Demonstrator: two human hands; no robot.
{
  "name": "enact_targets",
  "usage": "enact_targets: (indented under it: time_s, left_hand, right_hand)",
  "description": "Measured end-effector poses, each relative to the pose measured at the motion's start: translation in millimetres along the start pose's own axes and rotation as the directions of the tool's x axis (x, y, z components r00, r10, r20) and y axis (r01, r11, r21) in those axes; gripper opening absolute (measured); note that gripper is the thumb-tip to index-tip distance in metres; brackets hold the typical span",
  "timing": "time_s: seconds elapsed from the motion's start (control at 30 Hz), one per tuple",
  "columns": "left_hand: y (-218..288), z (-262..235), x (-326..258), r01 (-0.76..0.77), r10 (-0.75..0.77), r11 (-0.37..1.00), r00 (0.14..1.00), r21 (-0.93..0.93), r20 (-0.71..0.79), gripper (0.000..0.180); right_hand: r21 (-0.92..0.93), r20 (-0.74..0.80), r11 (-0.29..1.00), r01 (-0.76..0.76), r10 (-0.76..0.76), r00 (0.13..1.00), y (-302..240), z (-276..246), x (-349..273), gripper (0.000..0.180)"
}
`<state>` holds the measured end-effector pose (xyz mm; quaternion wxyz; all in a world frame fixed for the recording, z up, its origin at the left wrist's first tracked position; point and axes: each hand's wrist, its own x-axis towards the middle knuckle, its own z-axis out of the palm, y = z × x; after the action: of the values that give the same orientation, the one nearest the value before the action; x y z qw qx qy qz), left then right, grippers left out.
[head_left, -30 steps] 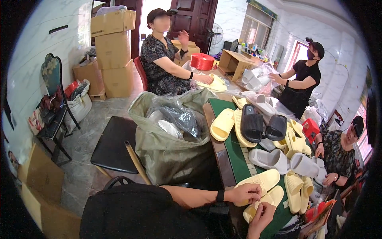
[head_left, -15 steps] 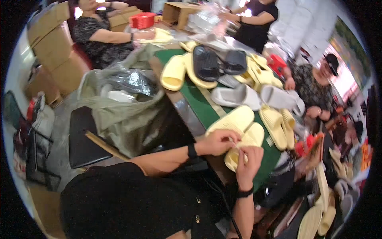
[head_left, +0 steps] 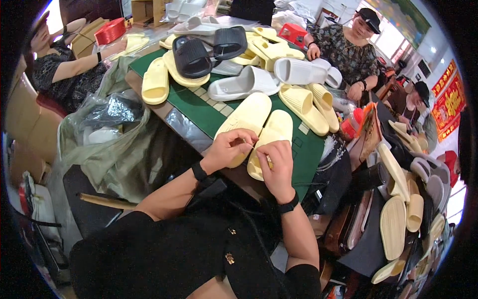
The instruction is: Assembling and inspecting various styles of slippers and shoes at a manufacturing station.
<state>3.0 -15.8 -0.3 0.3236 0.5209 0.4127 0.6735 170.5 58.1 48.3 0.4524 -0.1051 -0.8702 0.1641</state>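
Observation:
Over the near edge of the green-topped table (head_left: 194, 107), my left hand (head_left: 225, 149) and my right hand (head_left: 277, 164) meet in pinches, fingertips almost together. Whatever thin thing they may hold between them is too small to make out. Just beneath lie two pale yellow slippers side by side, the left slipper (head_left: 251, 112) and the right slipper (head_left: 280, 125), their near ends partly covered by my fingers. Farther up the table are a grey slipper (head_left: 244, 84), a black slipper (head_left: 191, 56) resting on a yellow one, and more yellow slippers (head_left: 303, 107).
At the left of the table stands a large olive sack (head_left: 114, 159) with clear plastic in it. A rack at the right holds several yellow slippers (head_left: 393, 226) and grey ones. One person (head_left: 348, 50) works across the table, another (head_left: 64, 65) at the far left.
The view has swung, so the table and slippers sit farther left and higher. My hands stay pinched close together over the yellow pair; the thin pale strand seen between them earlier is hard to see now.

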Motion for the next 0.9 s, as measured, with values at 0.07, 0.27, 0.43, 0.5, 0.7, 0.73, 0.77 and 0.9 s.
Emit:
enact_targets:
  time_s: [0.07,0.27,0.43,0.5,0.7,0.73,0.77,0.9]
  left_hand:
    - [-1.2,-0.1,0.5,-0.023,0.023,1.0,1.0,0.004,-0.017,0.006]
    - [-1.1,0.5,0.3,0.028,-0.03,0.998,0.999,-0.064,-0.024,0.01]
    - [-3.3,-2.1,1.0,-0.026,0.027,0.999,0.999,-0.034,0.027,0.007]
    - [-3.3,-2.2,0.9,-0.02,0.02,0.999,1.0,-0.05,0.016,0.007]
    - [-2.7,-2.2,1.1,-0.016,0.018,0.998,0.999,-0.065,0.033,0.007]
    - [-2.8,-2.3,0.8,-0.016,0.018,0.998,0.999,-0.065,0.032,0.007]
    - [-3.3,-2.5,0.5,-0.008,0.01,0.998,1.0,-0.058,0.027,0.007]
    - [-5.7,-2.8,0.4,-0.014,0.014,0.998,1.0,-0.063,0.003,0.007]
  right_hand:
    - [0.009,-0.005,1.0,-0.006,0.006,1.0,-0.1,-0.2,-0.4,0.012]
    - [-0.01,-0.037,1.0,-0.008,0.008,0.999,0.6,-1.5,-1.2,0.012]
    - [0.01,-0.043,1.0,0.0,0.0,0.999,1.6,1.0,-1.2,0.012]
    - [0.007,-0.041,1.0,-0.003,0.003,0.999,1.3,0.9,-0.9,0.012]
    - [0.009,-0.041,1.0,-0.009,0.009,0.999,0.9,0.1,-1.3,0.012]
    - [0.01,-0.038,1.0,-0.004,0.005,0.999,0.9,0.1,-1.3,0.011]
    - [0.01,-0.038,1.0,-0.003,0.003,0.999,0.8,0.0,-1.1,0.011]
    - [0.003,-0.042,1.0,0.001,-0.001,0.999,0.8,0.1,-1.2,0.012]
